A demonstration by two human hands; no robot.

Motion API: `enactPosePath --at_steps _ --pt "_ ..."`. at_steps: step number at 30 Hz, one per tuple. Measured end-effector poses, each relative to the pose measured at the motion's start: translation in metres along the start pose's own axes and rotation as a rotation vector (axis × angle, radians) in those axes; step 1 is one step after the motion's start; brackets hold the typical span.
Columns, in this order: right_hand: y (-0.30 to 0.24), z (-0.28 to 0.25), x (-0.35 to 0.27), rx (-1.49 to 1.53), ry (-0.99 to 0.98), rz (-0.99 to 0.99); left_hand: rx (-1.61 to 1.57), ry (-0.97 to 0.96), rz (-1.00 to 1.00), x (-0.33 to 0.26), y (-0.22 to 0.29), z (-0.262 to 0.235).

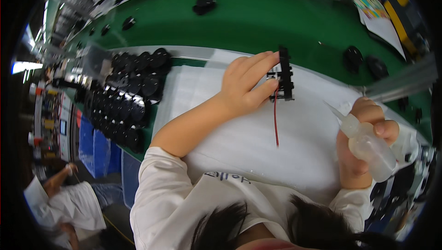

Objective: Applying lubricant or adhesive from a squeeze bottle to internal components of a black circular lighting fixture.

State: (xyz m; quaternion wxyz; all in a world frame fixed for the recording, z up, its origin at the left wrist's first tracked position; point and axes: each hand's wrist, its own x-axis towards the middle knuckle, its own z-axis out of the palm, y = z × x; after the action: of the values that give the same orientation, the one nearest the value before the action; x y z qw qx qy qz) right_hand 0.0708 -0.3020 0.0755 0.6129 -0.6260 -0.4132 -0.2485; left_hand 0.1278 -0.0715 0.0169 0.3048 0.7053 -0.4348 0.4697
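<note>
Left hand (244, 86): fingers extended and lightly curled, thumb and fingertips pinching the narrow black plastic component frame (286, 74), which stands on edge on the white padded sheet (258, 144) covering the near part of the bench (258, 15). One thin red wire (276, 121) hangs from the frame and trails down across the sheet toward the person.

Right hand (363, 144): closed in a full grip round one translucent squeeze bottle (368, 146); its tapered nozzle points up and left toward the frame but stands apart from it.

Surface: beyond the sheet runs a pale metal rail, then a green belt-like bench top that curves across the upper picture.

Count on the green surface: two round black parts (365, 62) to the right of the frame, one black part with short leads (204, 4) at top centre, and a few smaller black pieces at upper left; exact number there cannot be told.

Left of the sheet: a dense stack of round black parts (129, 93), too many and too overlapped to count.

Surroundings: printed papers (380, 13) at upper right; another person in a white garment (62, 204) sits at lower left. The room beyond is blurred.
</note>
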Motion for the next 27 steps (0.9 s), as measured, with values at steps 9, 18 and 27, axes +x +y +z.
enactPosePath --at_steps 9,18,27 --pt "-0.014 0.012 0.000 -0.182 -0.225 -0.105 -0.200 -0.361 -0.200 0.009 0.033 -0.022" --pt "-0.006 0.016 0.000 -0.198 -0.240 -0.137 -0.030 -0.242 -0.064 0.015 0.042 -0.021" --pt "-0.006 0.024 -0.003 -0.299 -0.072 -0.285 0.085 -0.089 0.039 0.010 0.040 -0.010"
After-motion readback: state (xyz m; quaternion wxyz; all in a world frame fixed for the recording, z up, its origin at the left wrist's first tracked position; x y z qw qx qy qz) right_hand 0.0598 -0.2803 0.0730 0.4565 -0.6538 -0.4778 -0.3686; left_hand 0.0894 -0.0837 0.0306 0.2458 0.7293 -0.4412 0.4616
